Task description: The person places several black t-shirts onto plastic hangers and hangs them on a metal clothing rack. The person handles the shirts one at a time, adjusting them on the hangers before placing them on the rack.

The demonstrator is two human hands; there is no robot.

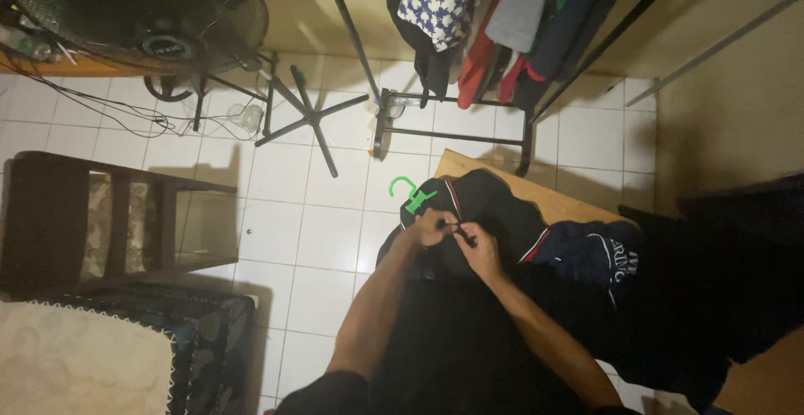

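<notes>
Above one green hanger (409,196), two hands (left (431,227), right (479,247)) grip one black garment (486,201).

My wooden worktop (553,201) stands on the white tiled floor (318,231). A black garment (494,206) on a green hanger (410,195) and dark clothes (603,256) lie on it.

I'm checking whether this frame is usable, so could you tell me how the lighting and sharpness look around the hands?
Head view: dim, uneven light; the white floor tiles are lit, while the black garment under the left hand and right hand merges into shadow. The green hanger stands out. Fingertips look slightly soft; corners are dark.
</notes>
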